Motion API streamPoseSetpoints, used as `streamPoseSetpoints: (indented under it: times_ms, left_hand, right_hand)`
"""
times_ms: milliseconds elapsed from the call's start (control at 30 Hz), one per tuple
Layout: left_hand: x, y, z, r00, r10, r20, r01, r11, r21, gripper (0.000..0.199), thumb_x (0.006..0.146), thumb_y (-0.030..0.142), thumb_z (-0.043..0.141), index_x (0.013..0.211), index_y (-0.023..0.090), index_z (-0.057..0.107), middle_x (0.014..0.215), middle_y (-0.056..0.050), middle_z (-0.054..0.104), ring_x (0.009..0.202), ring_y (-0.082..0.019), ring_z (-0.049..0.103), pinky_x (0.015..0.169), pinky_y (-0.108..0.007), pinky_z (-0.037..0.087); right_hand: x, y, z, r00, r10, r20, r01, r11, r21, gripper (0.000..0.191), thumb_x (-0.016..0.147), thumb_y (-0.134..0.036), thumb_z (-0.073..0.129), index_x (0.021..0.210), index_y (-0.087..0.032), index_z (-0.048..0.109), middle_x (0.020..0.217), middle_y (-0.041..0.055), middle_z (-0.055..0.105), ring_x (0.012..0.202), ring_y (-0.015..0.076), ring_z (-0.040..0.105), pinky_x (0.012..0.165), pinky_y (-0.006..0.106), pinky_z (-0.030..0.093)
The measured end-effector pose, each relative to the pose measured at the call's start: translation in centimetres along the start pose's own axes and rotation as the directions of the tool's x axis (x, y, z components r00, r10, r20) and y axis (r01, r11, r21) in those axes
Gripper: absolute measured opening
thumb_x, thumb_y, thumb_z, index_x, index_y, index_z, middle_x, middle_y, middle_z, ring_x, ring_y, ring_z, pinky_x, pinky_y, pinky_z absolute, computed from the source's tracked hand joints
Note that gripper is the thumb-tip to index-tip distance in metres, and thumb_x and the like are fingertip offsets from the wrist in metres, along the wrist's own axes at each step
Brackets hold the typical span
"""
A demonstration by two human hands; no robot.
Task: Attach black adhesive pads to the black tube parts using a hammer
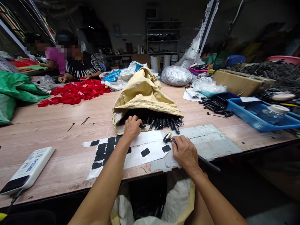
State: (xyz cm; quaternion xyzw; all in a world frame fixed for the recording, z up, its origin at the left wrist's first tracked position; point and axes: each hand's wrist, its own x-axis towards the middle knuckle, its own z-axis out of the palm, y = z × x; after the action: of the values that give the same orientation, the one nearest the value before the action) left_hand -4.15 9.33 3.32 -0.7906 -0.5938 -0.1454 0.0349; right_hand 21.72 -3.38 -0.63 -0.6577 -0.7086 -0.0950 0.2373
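Note:
My left hand [132, 127] reaches into the mouth of a yellow woven sack [145, 90]. Its fingers are bent around a black tubular part [142, 126], mostly hidden by the hand. More black tubular parts [161, 122] spill from the sack's opening to the right of it. My right hand [185, 153] is closed on the handle of a small mallet [167, 137], whose head has a yellow face and a dark face. Under both hands lies a white backing sheet [136, 159] with rounded black stickers [145, 152], partly covered by my left forearm.
A grey plastic board [211, 140] lies at right, near a blue basket [262, 120] holding a jar. A white device [29, 168] sits front left. Red pieces [79, 90] are heaped at back left before two people. An open sack [179, 200] of dark parts is below the table edge.

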Motion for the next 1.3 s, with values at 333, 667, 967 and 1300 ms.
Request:
streamPoseSetpoints:
  times_ms: [333, 667, 967, 1300]
  left_hand:
    - [-9.0, 5.2, -0.6, 0.996, 0.091, 0.01, -0.075, 0.879, -0.47, 0.015, 0.086, 0.029, 0.074, 0.1, 0.025, 0.069, 0.095, -0.002, 0.07, 0.095, -0.024, 0.055, 0.085, -0.037, 0.041]
    - [-9.8, 5.1, 1.1, 0.999, -0.003, 0.05, 0.032, 0.805, -0.593, 0.015, 0.078, 0.026, 0.077, 0.092, 0.024, 0.073, 0.091, -0.002, 0.071, 0.094, -0.024, 0.055, 0.085, -0.037, 0.042]
    - [-9.8, 5.2, 1.3, 0.996, -0.034, 0.084, 0.077, 0.806, -0.587, 0.015, 0.078, 0.026, 0.075, 0.092, 0.025, 0.074, 0.09, -0.001, 0.071, 0.094, -0.024, 0.055, 0.086, -0.036, 0.042]
    - [-9.8, 5.3, 0.9, 0.995, -0.032, 0.091, 0.079, 0.811, -0.579, 0.009, 0.078, 0.028, 0.077, 0.083, 0.023, 0.072, 0.086, 0.0, 0.068, 0.091, -0.022, 0.053, 0.081, -0.034, 0.039]
  right_hand:
    - [-0.1, -0.1, 0.1, 0.999, 0.026, -0.022, -0.026, 1.0, 0.012, 0.018, 0.095, -0.026, 0.056, 0.111, -0.023, 0.065, 0.099, 0.0044, 0.063, 0.093, 0.0213, 0.052, 0.081, 0.032, 0.035]
    - [0.1, 0.4, -0.2, 0.999, -0.016, -0.031, 0.018, 0.997, 0.07, 0.017, 0.096, -0.022, 0.054, 0.107, -0.022, 0.067, 0.096, 0.0049, 0.064, 0.091, 0.0198, 0.057, 0.078, 0.031, 0.039]
    - [-0.8, -3.5, -2.2, 0.994, -0.109, -0.017, 0.101, 0.842, 0.53, 0.028, 0.101, -0.027, 0.045, 0.119, -0.022, 0.066, 0.098, 0.0069, 0.069, 0.089, 0.0188, 0.065, 0.081, 0.031, 0.05]
    - [-1.8, -5.9, -2.3, 0.988, -0.155, 0.007, 0.139, 0.905, 0.403, 0.035, 0.1, -0.019, 0.042, 0.126, -0.023, 0.065, 0.094, 0.0058, 0.068, 0.084, 0.0176, 0.065, 0.076, 0.027, 0.048]
